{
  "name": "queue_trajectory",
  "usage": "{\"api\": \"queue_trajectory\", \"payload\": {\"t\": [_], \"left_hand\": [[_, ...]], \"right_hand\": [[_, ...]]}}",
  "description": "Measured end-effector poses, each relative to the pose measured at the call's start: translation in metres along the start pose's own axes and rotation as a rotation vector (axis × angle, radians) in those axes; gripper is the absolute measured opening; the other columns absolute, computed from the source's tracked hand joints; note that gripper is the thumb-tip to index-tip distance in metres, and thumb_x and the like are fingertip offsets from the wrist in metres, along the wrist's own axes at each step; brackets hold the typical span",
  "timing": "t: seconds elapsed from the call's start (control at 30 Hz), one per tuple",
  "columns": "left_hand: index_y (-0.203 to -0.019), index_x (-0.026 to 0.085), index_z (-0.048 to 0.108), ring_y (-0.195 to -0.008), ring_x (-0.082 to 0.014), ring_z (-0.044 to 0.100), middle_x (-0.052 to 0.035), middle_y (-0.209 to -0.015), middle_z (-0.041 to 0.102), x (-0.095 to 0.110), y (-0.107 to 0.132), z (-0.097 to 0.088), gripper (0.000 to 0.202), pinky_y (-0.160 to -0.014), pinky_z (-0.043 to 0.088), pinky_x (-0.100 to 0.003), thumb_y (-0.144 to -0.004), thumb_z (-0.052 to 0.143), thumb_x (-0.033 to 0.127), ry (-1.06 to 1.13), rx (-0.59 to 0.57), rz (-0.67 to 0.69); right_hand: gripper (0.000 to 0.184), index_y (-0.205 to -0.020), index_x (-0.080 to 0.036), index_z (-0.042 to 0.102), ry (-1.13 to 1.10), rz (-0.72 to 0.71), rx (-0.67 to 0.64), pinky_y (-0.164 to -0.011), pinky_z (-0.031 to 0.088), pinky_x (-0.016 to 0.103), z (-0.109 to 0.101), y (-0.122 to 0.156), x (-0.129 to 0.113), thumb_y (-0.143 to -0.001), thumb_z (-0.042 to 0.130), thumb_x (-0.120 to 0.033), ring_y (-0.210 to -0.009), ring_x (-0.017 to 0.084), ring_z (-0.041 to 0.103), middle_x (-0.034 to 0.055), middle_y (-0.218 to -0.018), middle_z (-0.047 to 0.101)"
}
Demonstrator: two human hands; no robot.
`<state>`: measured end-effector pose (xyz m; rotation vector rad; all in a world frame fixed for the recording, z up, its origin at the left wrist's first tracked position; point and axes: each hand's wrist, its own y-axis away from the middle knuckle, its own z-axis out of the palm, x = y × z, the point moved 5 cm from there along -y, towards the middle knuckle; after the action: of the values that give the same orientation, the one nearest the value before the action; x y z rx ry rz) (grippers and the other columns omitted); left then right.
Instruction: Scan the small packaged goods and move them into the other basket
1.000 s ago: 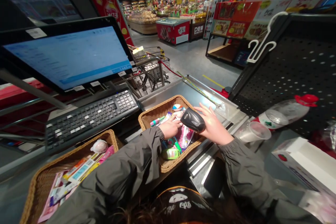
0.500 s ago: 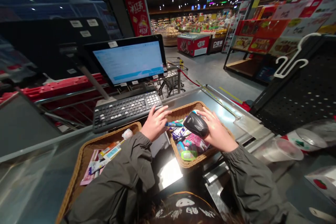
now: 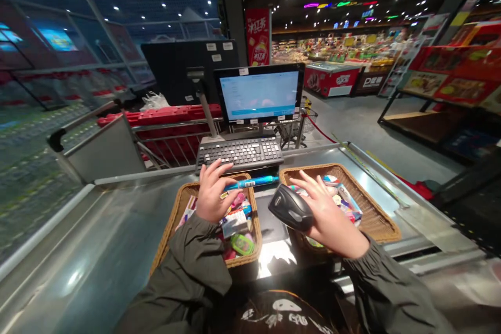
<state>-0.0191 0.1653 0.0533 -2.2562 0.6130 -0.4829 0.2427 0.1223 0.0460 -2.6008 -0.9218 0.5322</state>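
My left hand (image 3: 212, 194) pinches one end of a slim blue pen-like stick (image 3: 256, 182) with a barcode label on it. It hovers over the left wicker basket (image 3: 257, 229), which holds small colourful packets, a white box and a green-framed item (image 3: 242, 244). In my right hand (image 3: 331, 216) is a black handheld barcode scanner (image 3: 287, 207), its head pointing left, just below the stick's free end. Under that hand stands the right wicker basket (image 3: 378, 214) with more small packages, partly hidden by the hand and scanner.
Behind the baskets are a black keyboard (image 3: 240, 151) and a lit monitor (image 3: 260, 95) on the metal counter (image 3: 102, 235). A second dark screen (image 3: 168, 70) stands back left. Past the counter are a trolley, a red freezer (image 3: 332, 79) and shelves.
My view has turned left. The blue stick has come up out of the right basket's area and now lies level between my hands. The scanner stays in my right hand.
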Motion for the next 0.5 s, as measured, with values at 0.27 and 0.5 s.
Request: {"api": "queue_trajectory", "payload": {"t": [0.27, 0.5], "left_hand": [[-0.086, 0.021, 0.063, -0.136, -0.0291, 0.043, -0.0099, -0.127, 0.062, -0.028, 0.036, -0.030, 0.010, -0.114, 0.031, -0.058, -0.086, 0.063, 0.031, -0.007, 0.026, -0.111], [-0.086, 0.020, 0.063, -0.135, -0.0277, 0.043, -0.0098, -0.128, 0.062, -0.042, 0.056, -0.045, 0.007, -0.109, 0.041, -0.051, -0.084, 0.063, 0.027, -0.003, 0.050, -0.147]], "right_hand": [[0.041, -0.119, -0.015, 0.059, -0.088, -0.119, -0.065, -0.114, 0.017, 0.069, 0.027, -0.029, -0.041, -0.078, 0.057, -0.021, -0.147, 0.038, 0.020, 0.0188, -0.146, 0.045], [0.038, -0.118, -0.014, 0.060, -0.089, -0.138, -0.112, -0.112, 0.020, 0.070, 0.036, -0.039, -0.059, -0.081, 0.056, -0.023, -0.146, 0.039, 0.022, 0.0197, -0.145, 0.046]]}}
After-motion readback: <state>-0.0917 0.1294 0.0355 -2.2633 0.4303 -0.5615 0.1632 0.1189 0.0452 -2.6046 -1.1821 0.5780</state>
